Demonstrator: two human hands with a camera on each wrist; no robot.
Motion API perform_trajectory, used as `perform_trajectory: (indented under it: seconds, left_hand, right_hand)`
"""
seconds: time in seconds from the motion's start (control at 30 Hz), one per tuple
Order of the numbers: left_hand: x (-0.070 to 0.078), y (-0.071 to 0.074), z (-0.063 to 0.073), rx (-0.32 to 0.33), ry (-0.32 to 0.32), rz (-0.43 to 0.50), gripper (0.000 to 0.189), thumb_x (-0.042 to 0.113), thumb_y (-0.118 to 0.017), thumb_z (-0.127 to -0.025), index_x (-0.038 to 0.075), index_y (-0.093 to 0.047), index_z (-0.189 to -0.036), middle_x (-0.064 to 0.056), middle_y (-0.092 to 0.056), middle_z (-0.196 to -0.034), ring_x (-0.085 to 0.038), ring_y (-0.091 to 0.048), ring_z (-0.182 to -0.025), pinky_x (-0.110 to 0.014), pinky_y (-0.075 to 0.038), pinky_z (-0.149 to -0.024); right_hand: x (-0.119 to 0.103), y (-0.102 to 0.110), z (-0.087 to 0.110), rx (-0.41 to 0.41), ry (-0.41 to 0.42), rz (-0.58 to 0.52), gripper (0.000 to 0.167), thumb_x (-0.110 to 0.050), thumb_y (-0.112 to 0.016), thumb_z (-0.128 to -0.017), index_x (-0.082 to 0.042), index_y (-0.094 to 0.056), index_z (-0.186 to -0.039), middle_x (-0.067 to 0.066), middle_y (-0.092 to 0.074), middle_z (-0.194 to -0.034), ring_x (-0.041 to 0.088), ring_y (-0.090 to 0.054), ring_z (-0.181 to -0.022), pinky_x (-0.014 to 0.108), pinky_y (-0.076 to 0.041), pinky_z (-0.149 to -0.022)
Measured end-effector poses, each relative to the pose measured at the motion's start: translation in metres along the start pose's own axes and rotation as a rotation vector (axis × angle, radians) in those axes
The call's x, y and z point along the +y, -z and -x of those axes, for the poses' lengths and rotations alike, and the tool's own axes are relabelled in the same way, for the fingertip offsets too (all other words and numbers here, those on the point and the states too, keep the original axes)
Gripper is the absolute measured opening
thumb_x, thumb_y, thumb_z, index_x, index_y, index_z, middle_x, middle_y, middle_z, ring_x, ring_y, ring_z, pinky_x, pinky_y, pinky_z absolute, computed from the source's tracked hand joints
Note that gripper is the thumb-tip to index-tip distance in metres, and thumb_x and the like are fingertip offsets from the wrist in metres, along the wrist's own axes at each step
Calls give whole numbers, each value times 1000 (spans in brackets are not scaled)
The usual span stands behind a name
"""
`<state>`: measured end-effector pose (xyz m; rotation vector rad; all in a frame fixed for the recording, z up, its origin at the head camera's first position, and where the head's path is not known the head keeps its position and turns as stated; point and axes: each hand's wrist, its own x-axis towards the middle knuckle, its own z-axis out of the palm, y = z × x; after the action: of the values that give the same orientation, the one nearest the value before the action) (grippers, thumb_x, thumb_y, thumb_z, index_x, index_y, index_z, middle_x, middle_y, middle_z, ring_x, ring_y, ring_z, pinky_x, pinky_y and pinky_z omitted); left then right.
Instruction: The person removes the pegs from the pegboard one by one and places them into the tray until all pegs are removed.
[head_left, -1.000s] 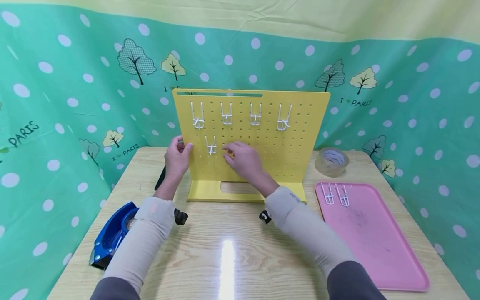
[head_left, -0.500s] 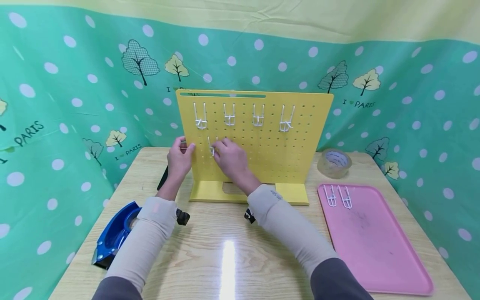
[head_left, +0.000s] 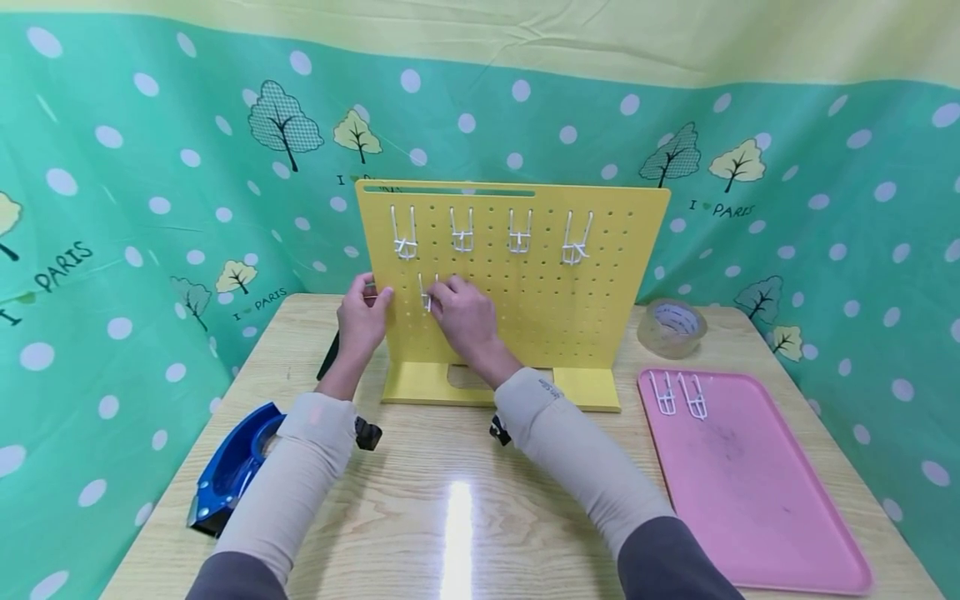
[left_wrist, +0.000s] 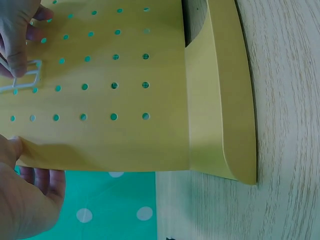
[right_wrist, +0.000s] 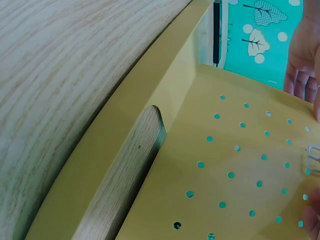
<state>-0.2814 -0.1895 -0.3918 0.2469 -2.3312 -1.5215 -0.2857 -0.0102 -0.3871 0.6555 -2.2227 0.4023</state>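
Note:
A yellow pegboard [head_left: 540, 308] stands upright on the table. My left hand [head_left: 362, 321] grips its left edge, thumb in front and fingers behind, as the left wrist view shows. My right hand [head_left: 467, 321] pinches the lower part of a white wire hook [head_left: 424, 293] hung in the second row, partly covering it. In the left wrist view the hook's end [left_wrist: 32, 76] shows beside the right fingers. Above, several more hooks hang in a row, among them a left one [head_left: 405, 243] and a right one [head_left: 575, 248].
On the right lies a pink tray [head_left: 765, 500] with two wire hooks [head_left: 681, 395]. Behind it sits a roll of clear tape [head_left: 671, 328]. A blue tape dispenser [head_left: 228, 471] stands at left beside my forearm. A patterned green curtain [head_left: 480, 133] encloses the table.
My right hand has moved left from beside the second-row hook and now pinches it. My left hand has stayed on the board's edge. The head view has shifted slightly.

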Motion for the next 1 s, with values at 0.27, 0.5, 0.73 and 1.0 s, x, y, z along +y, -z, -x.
perform_trajectory:
  seconds: [0.27,0.5,0.73,1.0]
  left_hand:
    - [-1,1,0,2,-8,2,37,23,-60,-103,9,-56,-137,-19,-67,-123,-32,-64,-109,-46,-57,-94]
    - [-2,0,0,0,-8,-10,37,25,-59,-103,10,-56,-138,-19,-67,-125,-32,-64,-110,-45,-57,-95]
    - [-2,-1,0,-6,-8,-22,38,27,-58,-104,11,-55,-138,-18,-66,-124,-31,-64,-110,-45,-57,-93]
    - [-3,0,-1,-9,-6,-27,39,28,-58,-104,11,-54,-139,-17,-66,-124,-29,-64,-109,-41,-57,-92]
  right_hand:
    - [0,3,1,34,31,0,7,-26,-72,-94,-21,-77,-96,-3,-70,-83,10,-60,-62,19,-49,-51]
    - [2,13,5,32,23,-58,7,-23,-73,-94,-20,-78,-95,-3,-72,-85,10,-63,-65,17,-51,-55]
    - [20,34,20,-86,-96,-129,8,-25,-75,-93,-21,-79,-99,-3,-72,-93,9,-64,-69,16,-50,-56]
    - [51,68,43,-216,-215,-195,11,-27,-73,-94,-18,-78,-99,0,-74,-97,13,-67,-76,23,-54,-62]
